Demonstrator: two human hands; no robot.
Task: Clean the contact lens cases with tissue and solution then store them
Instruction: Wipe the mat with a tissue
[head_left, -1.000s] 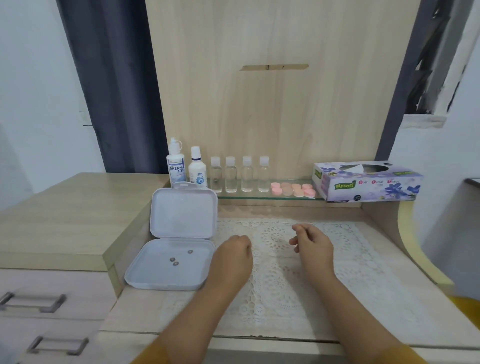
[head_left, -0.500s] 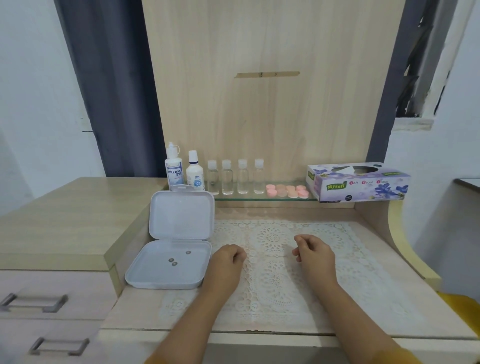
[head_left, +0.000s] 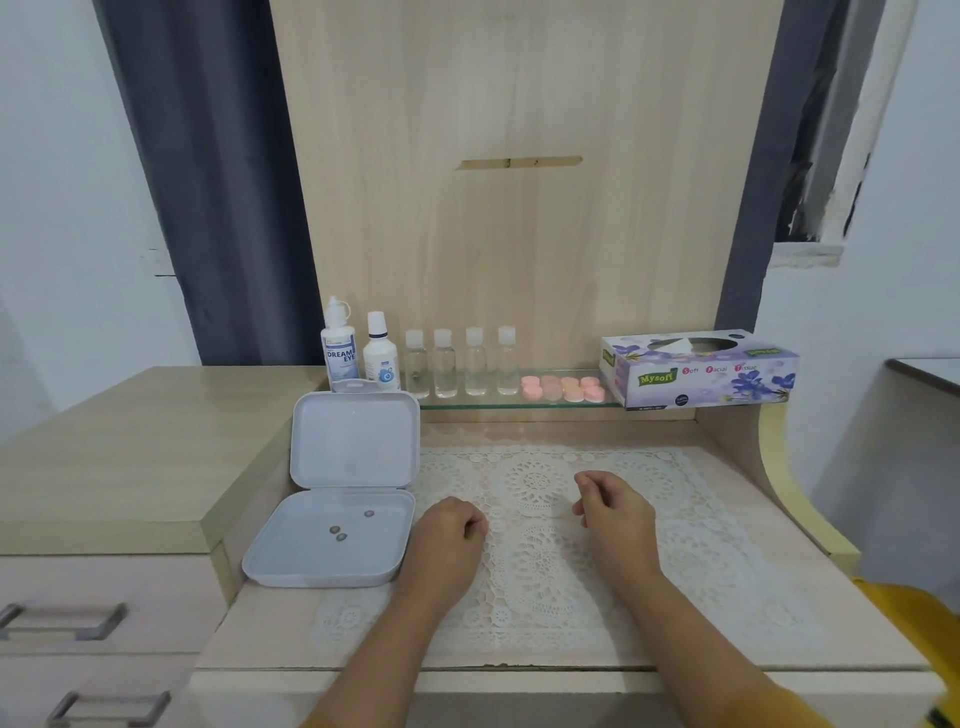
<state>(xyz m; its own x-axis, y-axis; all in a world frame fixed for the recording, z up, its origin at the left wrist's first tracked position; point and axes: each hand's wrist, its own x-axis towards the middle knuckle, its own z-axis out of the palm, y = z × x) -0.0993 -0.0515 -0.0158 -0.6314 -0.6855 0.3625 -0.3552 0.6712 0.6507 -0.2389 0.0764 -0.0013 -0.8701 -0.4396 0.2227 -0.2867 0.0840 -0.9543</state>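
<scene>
— What did you see nearest you?

— Both hands rested on the lace mat (head_left: 545, 561), set apart. The left hand (head_left: 447, 540) was curled into a loose fist, just beside the open white box (head_left: 332, 540); the right hand (head_left: 615, 514) had its fingers curled too. Neither held anything.

— And the cases?

— Farther back, the pink contact lens cases (head_left: 563, 388) were clustered on the glass shelf (head_left: 519, 402), between the four small clear bottles (head_left: 460, 364) and the tissue box (head_left: 698, 369). The solution bottles (head_left: 358, 351) stood at the shelf's left end, behind the box's raised lid.

— What worried you?

— Reaching for the solution over that lid could have knocked it shut, I thought, or toppled the light little bottles crowded beside it. The three small round bits in the box (head_left: 345, 527) could have scattered.
</scene>
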